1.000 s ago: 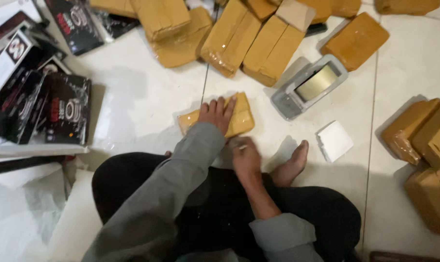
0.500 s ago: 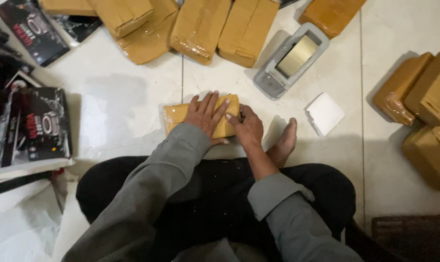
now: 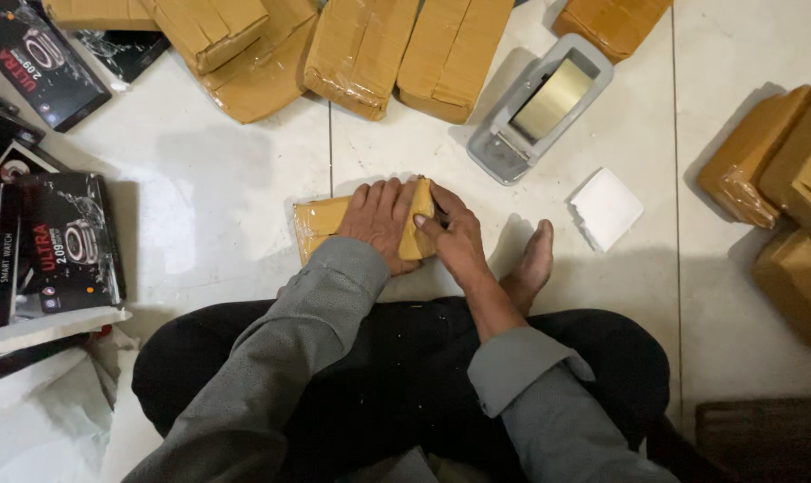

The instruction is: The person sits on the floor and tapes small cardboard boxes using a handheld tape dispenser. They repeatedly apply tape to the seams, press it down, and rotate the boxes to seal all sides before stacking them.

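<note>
Since the earlier frame, the right hand [image 3: 459, 237] has been brought onto the brown taped parcel's [image 3: 321, 224] end at frame centre, fingers pressing; the left hand [image 3: 383, 219] lies flat, open, on it.

**Small taped parcel flat on the tiles**

The parcel [image 3: 325, 224] is a small, flat, rectangular packet wrapped in glossy yellow-brown tape; it lies flat on the white tiled floor, its long side running left to right; it sits well below and to the left of the grey tape dispenser [image 3: 538, 109]; its left end shows bare, wrinkled and shiny; its middle and right end are covered by the left hand [image 3: 383, 219] and right hand [image 3: 455, 237] pressing on it.
</note>
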